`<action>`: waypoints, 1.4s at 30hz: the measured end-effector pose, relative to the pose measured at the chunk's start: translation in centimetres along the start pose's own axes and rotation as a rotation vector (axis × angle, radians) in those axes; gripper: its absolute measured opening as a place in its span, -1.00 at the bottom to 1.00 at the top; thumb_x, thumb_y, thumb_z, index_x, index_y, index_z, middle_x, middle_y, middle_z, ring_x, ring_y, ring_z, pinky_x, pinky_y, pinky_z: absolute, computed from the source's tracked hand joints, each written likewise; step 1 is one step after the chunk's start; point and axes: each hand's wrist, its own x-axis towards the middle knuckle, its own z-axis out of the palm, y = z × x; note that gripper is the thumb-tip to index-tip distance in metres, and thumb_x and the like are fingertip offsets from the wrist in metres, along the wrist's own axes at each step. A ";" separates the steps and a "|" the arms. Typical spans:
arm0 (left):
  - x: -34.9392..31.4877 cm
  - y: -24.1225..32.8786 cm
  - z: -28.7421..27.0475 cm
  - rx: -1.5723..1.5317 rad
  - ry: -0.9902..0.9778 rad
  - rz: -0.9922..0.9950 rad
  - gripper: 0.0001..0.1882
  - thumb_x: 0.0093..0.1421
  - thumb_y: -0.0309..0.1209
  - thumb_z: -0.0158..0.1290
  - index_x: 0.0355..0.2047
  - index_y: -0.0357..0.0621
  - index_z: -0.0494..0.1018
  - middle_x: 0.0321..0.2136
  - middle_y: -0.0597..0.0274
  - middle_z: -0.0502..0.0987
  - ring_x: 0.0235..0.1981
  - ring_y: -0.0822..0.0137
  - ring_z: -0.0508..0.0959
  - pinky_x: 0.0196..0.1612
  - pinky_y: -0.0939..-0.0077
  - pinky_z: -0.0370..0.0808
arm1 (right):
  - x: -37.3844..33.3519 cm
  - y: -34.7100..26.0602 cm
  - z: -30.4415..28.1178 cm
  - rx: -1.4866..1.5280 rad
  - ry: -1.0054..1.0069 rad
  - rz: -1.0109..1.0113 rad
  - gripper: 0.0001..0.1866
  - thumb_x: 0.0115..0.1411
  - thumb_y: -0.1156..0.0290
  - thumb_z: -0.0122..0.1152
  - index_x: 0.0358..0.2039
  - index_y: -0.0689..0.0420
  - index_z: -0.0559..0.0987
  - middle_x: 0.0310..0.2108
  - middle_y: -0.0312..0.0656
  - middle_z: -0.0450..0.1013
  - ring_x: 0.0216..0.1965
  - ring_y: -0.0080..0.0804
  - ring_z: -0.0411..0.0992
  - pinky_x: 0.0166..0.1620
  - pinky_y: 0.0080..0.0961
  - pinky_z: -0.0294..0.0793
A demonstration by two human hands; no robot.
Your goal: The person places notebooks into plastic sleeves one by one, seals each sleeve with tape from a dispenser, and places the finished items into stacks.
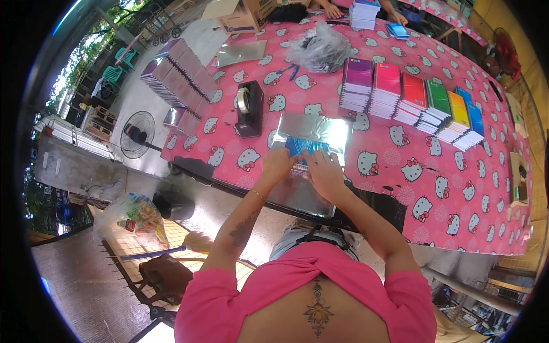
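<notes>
Head view: right of and nearer than the black tape dispenser [254, 122], a blue spiral-bound notebook [303, 146] lies on shiny clear plastic sheeting [314, 126]. Left hand [278, 163] and right hand [323, 169] touch it; whether either grasps it, I cannot tell.

under the fingers [318, 159], the blue notebook cover [307, 144] looked glossy; around them, the plastic sheet [317, 125] shone smooth. past them, the tape dispenser [252, 124] looked like hard plastic, the clear bag [330, 57] crinkled plastic.
</notes>
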 end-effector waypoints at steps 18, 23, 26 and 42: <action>-1.4 0.1 -0.4 -0.839 0.219 0.129 -0.72 0.29 -0.48 -0.06 -0.01 -0.24 0.45 -0.27 -0.16 0.57 -0.26 -0.06 0.60 -0.15 0.12 0.50 | 6.9 12.7 -1.4 1.191 -0.771 0.599 -0.21 0.30 -0.35 -0.21 0.19 0.08 0.44 -0.21 0.04 0.60 -0.25 -0.29 0.60 -0.22 -0.48 0.48; 0.8 -5.0 1.0 -0.598 0.551 0.178 -0.68 0.24 -0.48 0.02 -0.01 -0.31 0.45 -0.36 -0.10 0.57 -0.33 0.05 0.60 -0.23 0.17 0.49 | 6.0 7.2 -4.1 0.935 -0.092 0.288 -0.46 0.26 -0.02 0.16 0.12 0.06 0.48 -0.03 -0.14 0.50 0.03 -0.18 0.46 0.05 -0.28 0.42; 4.9 -9.5 -2.7 -0.420 0.922 0.063 -0.69 0.16 -0.46 0.13 -0.11 -0.37 0.52 -0.40 -0.01 0.52 -0.43 0.15 0.55 -0.30 0.31 0.48 | 6.2 3.9 -9.7 0.484 0.063 -0.157 -0.64 0.05 0.24 0.39 -0.13 0.02 0.61 0.07 -0.19 0.43 0.23 -0.11 0.27 0.25 -0.15 0.17; 7.7 -16.3 -0.7 -1.350 0.564 -0.305 -0.71 0.25 -0.27 0.15 -0.20 -0.29 0.60 -0.40 0.31 0.61 -0.37 0.49 0.51 -0.35 0.53 0.36 | 9.2 -4.3 -8.7 0.244 0.003 -0.067 -0.69 0.10 0.23 0.33 -0.14 0.01 0.60 -0.12 -0.30 0.50 -0.04 -0.28 0.46 0.13 -0.19 0.21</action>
